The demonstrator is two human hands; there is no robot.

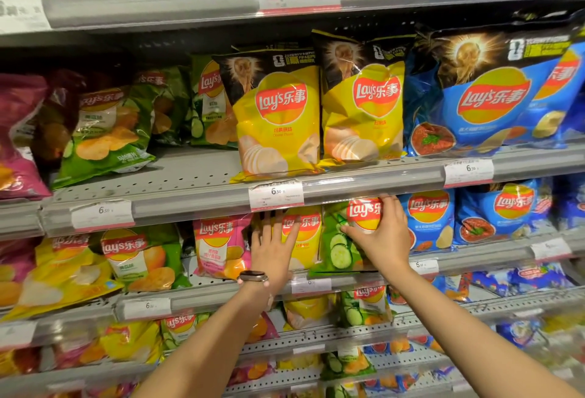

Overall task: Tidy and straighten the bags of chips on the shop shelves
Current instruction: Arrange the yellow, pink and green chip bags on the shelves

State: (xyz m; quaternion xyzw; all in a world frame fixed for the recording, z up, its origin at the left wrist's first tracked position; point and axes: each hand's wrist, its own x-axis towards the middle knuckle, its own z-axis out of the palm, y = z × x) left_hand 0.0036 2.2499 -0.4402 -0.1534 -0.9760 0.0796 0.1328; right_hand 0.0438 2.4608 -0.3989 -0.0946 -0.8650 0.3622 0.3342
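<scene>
Bags of chips fill several grey shelves. On the second shelf from the top of view, my left hand (273,247), with a watch on the wrist, lies flat with straight fingers against a small yellow bag (305,239). Right beside it my right hand (381,234) grips a green cucumber-flavour bag (340,245), thumb across its front and fingers curled over its top right edge. The green bag stands upright between the yellow bag and a blue bag (427,220). A pink bag (218,247) stands left of my left hand.
The shelf above holds two tall yellow bags (278,119), blue bags (487,96) to the right and leaning green bags (107,134) to the left. Yellow and green bags (69,267) lie tilted at lower left. Price tags (277,196) line the shelf edges.
</scene>
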